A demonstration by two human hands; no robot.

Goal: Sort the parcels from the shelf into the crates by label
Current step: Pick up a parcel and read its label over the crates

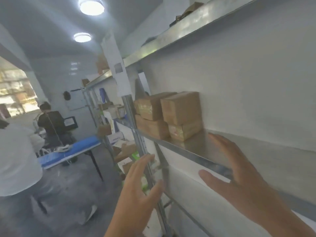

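Four brown parcels sat in two stacks of two at the left end of the metal shelf, close to its upright post and against the back wall. Both hands were raised and held nothing. The left hand hung in front of the post with fingers spread; the right hand reached over the shelf's front edge, fingers straight and apart, well short of the parcels (the whole view was blurred). Two people stood by a blue table further down the room.
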